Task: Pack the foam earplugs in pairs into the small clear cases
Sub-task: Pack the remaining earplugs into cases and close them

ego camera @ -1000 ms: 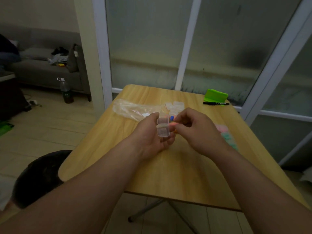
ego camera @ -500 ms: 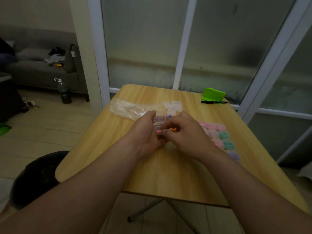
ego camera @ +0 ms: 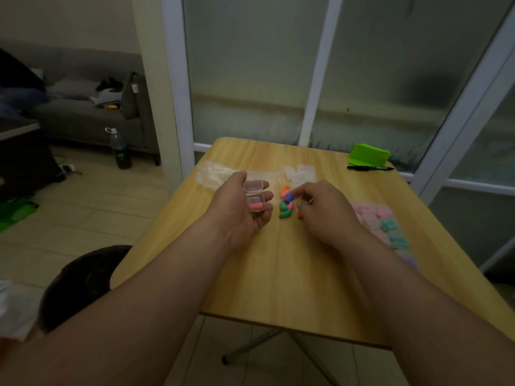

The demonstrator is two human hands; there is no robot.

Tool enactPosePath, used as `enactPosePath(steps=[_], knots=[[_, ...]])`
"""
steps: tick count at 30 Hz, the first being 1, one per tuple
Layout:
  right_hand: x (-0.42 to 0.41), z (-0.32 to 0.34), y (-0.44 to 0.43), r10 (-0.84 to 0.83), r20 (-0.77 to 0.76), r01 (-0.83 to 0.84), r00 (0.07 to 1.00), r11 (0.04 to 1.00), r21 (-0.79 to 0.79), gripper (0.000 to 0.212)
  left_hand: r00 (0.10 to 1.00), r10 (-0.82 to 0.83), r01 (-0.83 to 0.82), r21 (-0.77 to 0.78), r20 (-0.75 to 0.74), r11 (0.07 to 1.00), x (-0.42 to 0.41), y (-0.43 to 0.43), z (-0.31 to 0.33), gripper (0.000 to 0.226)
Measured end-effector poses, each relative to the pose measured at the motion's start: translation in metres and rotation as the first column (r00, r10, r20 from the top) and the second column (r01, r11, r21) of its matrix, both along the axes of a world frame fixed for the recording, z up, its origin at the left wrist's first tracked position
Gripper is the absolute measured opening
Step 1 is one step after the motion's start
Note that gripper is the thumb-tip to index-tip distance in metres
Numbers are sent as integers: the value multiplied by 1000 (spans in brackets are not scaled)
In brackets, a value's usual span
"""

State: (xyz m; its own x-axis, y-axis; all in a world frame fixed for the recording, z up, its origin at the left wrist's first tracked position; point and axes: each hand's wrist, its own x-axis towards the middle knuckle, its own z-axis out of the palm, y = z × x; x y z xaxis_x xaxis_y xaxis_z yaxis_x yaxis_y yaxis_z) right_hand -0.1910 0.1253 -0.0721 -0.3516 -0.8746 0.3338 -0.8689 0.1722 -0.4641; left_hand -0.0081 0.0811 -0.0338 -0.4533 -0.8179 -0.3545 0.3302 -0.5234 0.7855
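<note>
My left hand (ego camera: 245, 210) holds a small clear case (ego camera: 255, 200) with its lid flipped open, thumb along its left side and fingers under it. A pink earplug (ego camera: 255, 206) lies inside the case. To the right, a pile of loose earplugs (ego camera: 287, 201) in orange, blue, green and pink lies on the wooden table (ego camera: 278, 274). My right hand (ego camera: 323, 210) hovers over the pile's right side with its fingers curled down at the earplugs; whether it pinches one is hidden. Empty clear cases (ego camera: 301, 174) sit behind the pile.
Filled cases (ego camera: 381, 221) with pink and teal earplugs lie in rows at the right of the table. A clear plastic bag (ego camera: 214, 174) lies at the left rear. A green holder (ego camera: 367, 154) and a black marker (ego camera: 370, 168) rest at the far right corner.
My hands have parted. The right hand left the case and moved right to the loose pile. The left hand now holds the open case alone with a pink earplug in it.
</note>
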Motion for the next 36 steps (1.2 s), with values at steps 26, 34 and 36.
enactPosePath(steps=[26, 34, 36], knots=[[6, 18, 7, -79, 153, 92, 985, 992, -83, 11, 998, -29, 29, -2, 55, 1000, 0, 3, 0, 51], [27, 38, 36, 130, 185, -84, 974, 967, -240, 7, 992, -125, 125, 15, 15, 992, -10, 12, 0, 52], [34, 35, 38, 159, 104, -134, 982, 969, -208, 7, 987, -158, 159, 27, -19, 987, -14, 15, -3, 55]])
